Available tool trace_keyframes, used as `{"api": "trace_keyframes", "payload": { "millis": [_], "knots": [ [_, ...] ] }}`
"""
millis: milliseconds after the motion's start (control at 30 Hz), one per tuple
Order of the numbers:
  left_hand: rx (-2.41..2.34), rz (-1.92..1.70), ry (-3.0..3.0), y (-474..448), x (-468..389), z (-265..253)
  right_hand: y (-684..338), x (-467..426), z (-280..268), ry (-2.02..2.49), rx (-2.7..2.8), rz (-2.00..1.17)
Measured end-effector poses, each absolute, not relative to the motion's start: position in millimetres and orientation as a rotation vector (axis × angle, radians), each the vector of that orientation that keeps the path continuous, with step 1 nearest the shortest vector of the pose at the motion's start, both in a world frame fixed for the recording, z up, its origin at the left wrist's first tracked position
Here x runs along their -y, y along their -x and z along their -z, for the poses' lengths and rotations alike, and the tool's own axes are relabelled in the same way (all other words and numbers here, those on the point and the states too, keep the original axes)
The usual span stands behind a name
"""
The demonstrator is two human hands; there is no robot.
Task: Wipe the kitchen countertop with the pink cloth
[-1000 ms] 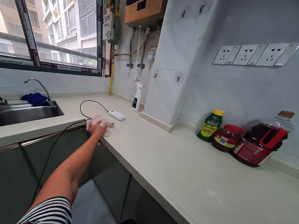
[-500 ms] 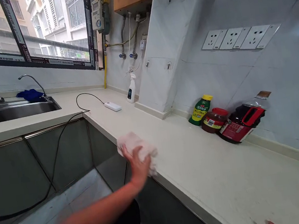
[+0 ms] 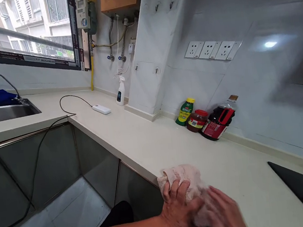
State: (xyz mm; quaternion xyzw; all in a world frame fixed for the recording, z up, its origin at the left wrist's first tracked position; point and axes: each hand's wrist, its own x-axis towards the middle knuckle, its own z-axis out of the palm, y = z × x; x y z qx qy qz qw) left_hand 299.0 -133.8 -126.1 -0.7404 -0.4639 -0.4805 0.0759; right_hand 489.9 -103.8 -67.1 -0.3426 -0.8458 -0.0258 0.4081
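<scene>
A pale pink cloth (image 3: 182, 176) is bunched up at the front edge of the white countertop (image 3: 141, 144). My left hand (image 3: 176, 206) has its fingers curled over this cloth and grips it. On the cloth's right side, my right hand (image 3: 225, 209) is smeared by motion, its fingers bent around the lower part of the cloth. The two hands are close together, and the cloth's lower folds are partly hidden between them.
A green bottle (image 3: 185, 112), a red-lidded jar (image 3: 197, 121) and a large dark bottle (image 3: 217, 124) stand by the wall. Farther left are a white spray bottle (image 3: 120, 91), a white power bank-like box (image 3: 101, 109) with a black cable, and a sink (image 3: 5, 113). A black cooktop-like panel (image 3: 295, 184) lies right.
My left hand has drawn the cloth back along the counter, toward me and to the right. My right hand has come in from the bottom edge and meets the cloth. The view has turned right.
</scene>
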Motion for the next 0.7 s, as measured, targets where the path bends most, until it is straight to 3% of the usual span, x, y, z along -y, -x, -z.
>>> {"api": "trace_keyframes", "payload": {
  "millis": [167,267,500,700],
  "knots": [
    [1.043,1.691,2.490,-219,156,79,-432,96,74,0.887,2.345,0.449],
    [1.258,1.691,2.286,-157,146,53,-409,96,60,1.069,2.441,0.566],
    [1.875,1.222,1.886,-49,66,13,-281,113,12,0.899,2.535,0.307],
    [2.179,1.005,1.739,-26,37,12,-230,108,14,0.892,2.518,0.273]
  ]
}}
